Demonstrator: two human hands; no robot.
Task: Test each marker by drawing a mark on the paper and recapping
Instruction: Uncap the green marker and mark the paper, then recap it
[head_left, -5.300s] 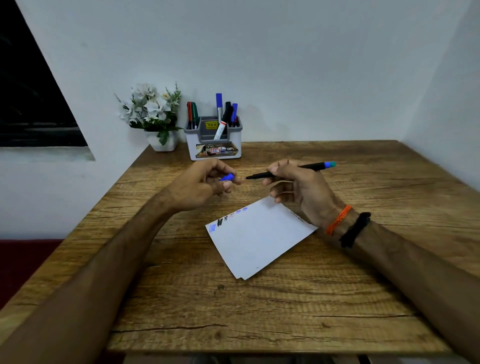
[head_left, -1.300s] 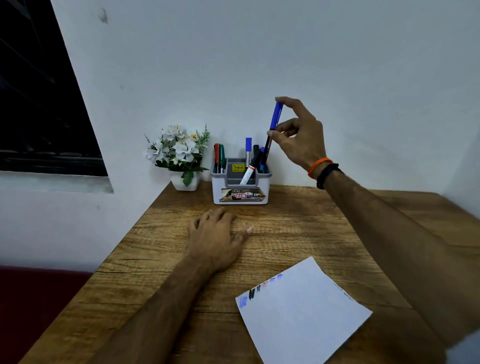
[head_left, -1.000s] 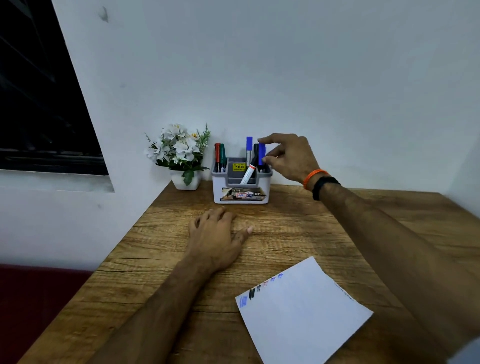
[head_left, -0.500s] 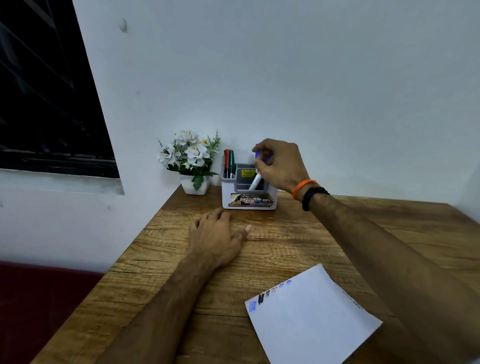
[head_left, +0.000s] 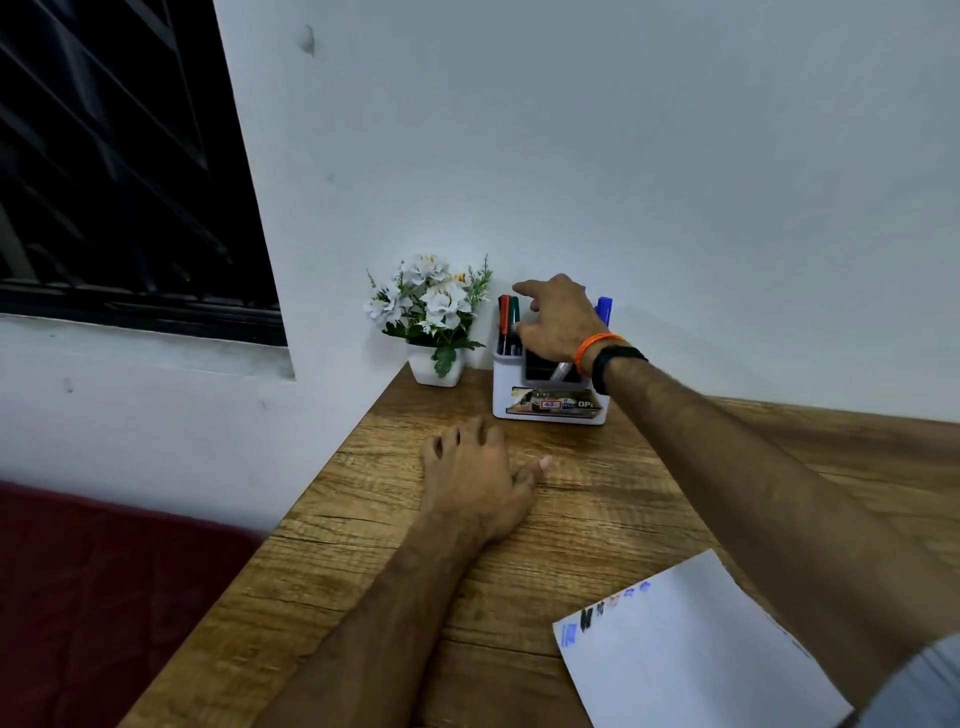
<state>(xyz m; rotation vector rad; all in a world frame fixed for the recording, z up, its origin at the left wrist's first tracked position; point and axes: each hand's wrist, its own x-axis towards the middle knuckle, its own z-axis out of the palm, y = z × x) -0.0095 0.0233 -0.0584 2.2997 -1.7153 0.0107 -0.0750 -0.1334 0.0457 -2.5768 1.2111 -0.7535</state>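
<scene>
A white and grey marker holder (head_left: 550, 410) stands at the table's back by the wall. My right hand (head_left: 558, 325) hovers over it, forefinger stretched left above the red marker (head_left: 503, 312) and green marker (head_left: 514, 310), thumb beside the green one. It holds nothing that I can see. A blue marker (head_left: 603, 309) sticks up behind my wrist, and other markers are hidden by the hand. My left hand (head_left: 475, 478) rests palm down on the wooden table (head_left: 623, 499). The white paper (head_left: 691, 654), with several colour marks on its left edge, lies at the lower right.
A small white pot of white flowers (head_left: 434, 312) stands just left of the holder against the wall. A dark window (head_left: 119, 171) is at the upper left. A dark red surface (head_left: 104, 597) lies beyond the table's left edge.
My right hand put the capped blue marker back in the holder, let go, and moved left over the red and green markers. My left hand stayed on the table.
</scene>
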